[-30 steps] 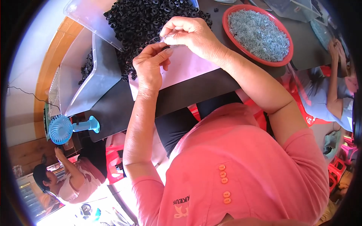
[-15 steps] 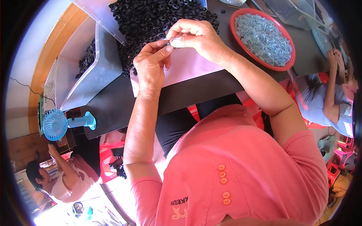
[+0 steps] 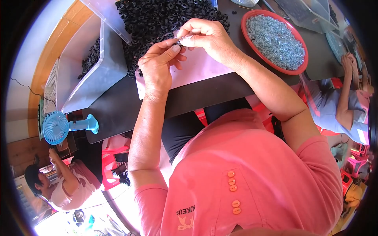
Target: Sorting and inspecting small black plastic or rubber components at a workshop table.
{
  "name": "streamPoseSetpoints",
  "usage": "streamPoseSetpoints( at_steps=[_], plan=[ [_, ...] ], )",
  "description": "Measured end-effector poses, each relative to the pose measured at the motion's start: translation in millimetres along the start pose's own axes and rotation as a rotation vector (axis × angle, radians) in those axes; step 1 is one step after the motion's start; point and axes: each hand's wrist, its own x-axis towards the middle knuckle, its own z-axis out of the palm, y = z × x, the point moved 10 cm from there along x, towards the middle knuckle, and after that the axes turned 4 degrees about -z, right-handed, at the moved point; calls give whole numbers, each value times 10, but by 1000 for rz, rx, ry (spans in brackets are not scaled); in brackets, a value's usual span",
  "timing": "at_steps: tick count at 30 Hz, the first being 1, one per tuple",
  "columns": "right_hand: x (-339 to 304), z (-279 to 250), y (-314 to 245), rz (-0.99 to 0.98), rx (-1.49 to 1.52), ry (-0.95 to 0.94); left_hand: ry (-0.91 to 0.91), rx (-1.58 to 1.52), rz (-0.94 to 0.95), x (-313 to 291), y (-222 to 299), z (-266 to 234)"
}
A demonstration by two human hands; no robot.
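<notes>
Left hand (image 3: 156, 70) of yours, far side of the body: thumb and forefinger pinching a small black part (image 3: 178, 43). Your right hand (image 3: 210, 38) comes in from the right, thumb and forefinger closed on the same part; its fine detail too small to make out. Part is held up over a pale pink sheet (image 3: 199, 70), just near of a heap (image 3: 169, 17) of similar black pieces. Sheet lies on the dark table (image 3: 118, 100), along your side of it.

To your right, a red bowl (image 3: 292, 72), full of shiny pale pieces (image 3: 274, 41). To your left, a translucent bin (image 3: 108, 67), black pieces inside. Near left of that, a blue fan (image 3: 56, 128) at the table's edge. Far right, a co-worker's hands (image 3: 349, 65), close together. Near left, another co-worker (image 3: 65, 188), forearm raised.
</notes>
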Motion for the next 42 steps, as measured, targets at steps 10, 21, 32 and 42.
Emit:
streamPoseSetpoints(
  at_steps=[10, 21, 32, 42],
  plan=[
    [29, -52, -74, -122, -280, 4, 71, 111, 18, 2, -7, -69],
    [38, -30, -65, -148, -433, -35, 60, 292, 70, -48, 63, 39],
    [9, -16, -95, -170, -302, -20, 57, 284, 89, -72, 120, 57],
    [60, -108, -219, -282, -533, 67, 215, -14, 109, 27, 90, -317]
  ],
)
